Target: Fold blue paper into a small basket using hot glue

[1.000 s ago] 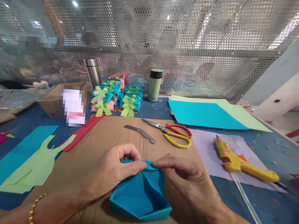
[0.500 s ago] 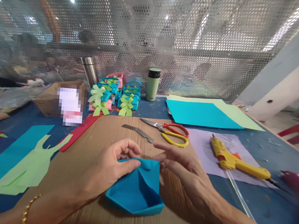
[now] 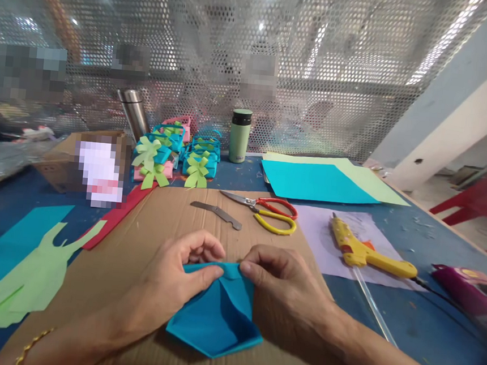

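Note:
A blue folded paper box [image 3: 218, 316] rests on the brown cardboard sheet [image 3: 136, 241], its open side facing me. My left hand [image 3: 191, 266] pinches the left part of its far top edge between thumb and fingers. On the right part of that same edge, my right hand [image 3: 278, 273] has thumb and bent forefinger closed. Beyond the hands lie a grey metal blade [image 3: 217, 214] and scissors [image 3: 262, 209] with one red and one yellow handle loop.
Right of the cardboard, a yellow glue gun [image 3: 360, 252] lies on lilac paper [image 3: 316, 228]. Blue sheets [image 3: 320, 181] lie behind. Small paper baskets [image 3: 161, 152], a green tumbler [image 3: 239, 137] and a carton [image 3: 58, 160] stand at the back. Green paper cutouts [image 3: 30, 283] lie left.
My right hand has come in from beside the paper box and closed its thumb and forefinger on the far edge. My left hand keeps its pinch. The whole view has shifted slightly.

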`<action>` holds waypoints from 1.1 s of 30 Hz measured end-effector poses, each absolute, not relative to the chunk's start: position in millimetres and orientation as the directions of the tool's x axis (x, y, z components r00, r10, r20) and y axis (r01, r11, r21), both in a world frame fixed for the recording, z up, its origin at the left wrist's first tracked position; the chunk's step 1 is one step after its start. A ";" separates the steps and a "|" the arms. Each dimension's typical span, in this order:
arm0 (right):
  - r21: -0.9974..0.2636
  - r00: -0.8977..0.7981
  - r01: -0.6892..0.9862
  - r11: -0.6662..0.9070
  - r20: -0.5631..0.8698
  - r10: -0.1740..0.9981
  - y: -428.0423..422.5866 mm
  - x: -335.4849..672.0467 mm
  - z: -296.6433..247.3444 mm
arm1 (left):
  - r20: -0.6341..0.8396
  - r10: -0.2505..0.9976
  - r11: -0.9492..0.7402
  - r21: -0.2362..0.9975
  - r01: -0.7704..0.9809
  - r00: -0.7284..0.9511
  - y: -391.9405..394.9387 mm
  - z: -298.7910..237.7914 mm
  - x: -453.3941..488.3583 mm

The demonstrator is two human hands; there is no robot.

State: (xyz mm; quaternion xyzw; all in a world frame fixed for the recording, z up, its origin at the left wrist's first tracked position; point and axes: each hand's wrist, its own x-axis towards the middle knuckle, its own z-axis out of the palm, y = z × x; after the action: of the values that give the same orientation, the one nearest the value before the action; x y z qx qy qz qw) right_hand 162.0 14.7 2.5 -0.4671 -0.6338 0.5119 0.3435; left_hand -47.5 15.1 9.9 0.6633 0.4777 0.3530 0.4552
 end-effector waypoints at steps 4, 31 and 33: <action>-0.975 -0.335 0.224 0.001 -0.076 0.939 13.9 163.3 1.6 | 0.028 0.954 -0.132 0.934 0.333 0.297 14.5 10.5 -47.8; -0.816 -0.422 0.489 0.308 0.088 0.902 15.2 161.6 9.4 | 0.017 0.899 -0.231 0.868 0.440 0.438 16.6 16.4 -51.7; -0.819 -0.426 0.492 0.297 0.071 0.902 15.1 162.5 10.7 | 0.037 0.898 -0.257 0.853 0.454 0.439 16.8 16.8 -51.3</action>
State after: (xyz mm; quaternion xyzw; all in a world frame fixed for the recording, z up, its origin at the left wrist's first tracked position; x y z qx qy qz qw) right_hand 162.5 15.1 10.7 -0.4600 -0.7572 0.3738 0.2743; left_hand -51.3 16.8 16.8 0.7444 0.4537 0.2727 0.4069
